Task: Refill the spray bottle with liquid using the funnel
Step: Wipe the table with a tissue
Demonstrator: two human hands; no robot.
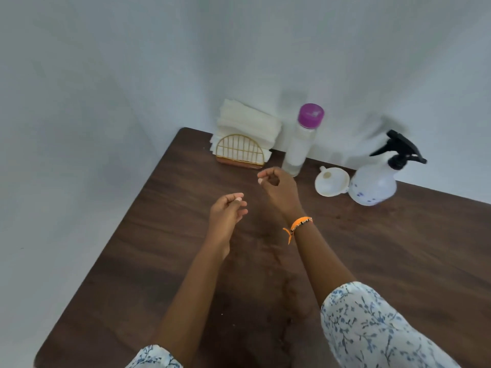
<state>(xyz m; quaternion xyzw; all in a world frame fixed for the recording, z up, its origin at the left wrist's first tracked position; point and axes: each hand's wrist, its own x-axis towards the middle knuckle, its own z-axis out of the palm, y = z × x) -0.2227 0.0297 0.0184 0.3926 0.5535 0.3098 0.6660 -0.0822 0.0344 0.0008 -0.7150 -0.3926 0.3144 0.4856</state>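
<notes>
A white spray bottle with a black trigger head stands at the back right of the dark wooden table. A white funnel lies just left of it, touching its base. A tall clear bottle with a purple cap stands further left, partly filled with clear liquid. My right hand hovers in front of the clear bottle, fingers loosely curled and holding nothing. My left hand is lower and to the left, over the table, fingers also loosely curled and empty.
A gold wire napkin holder with a stack of white napkins stands at the back of the table, left of the clear bottle. White walls close in behind and on the left. The table's left edge runs diagonally.
</notes>
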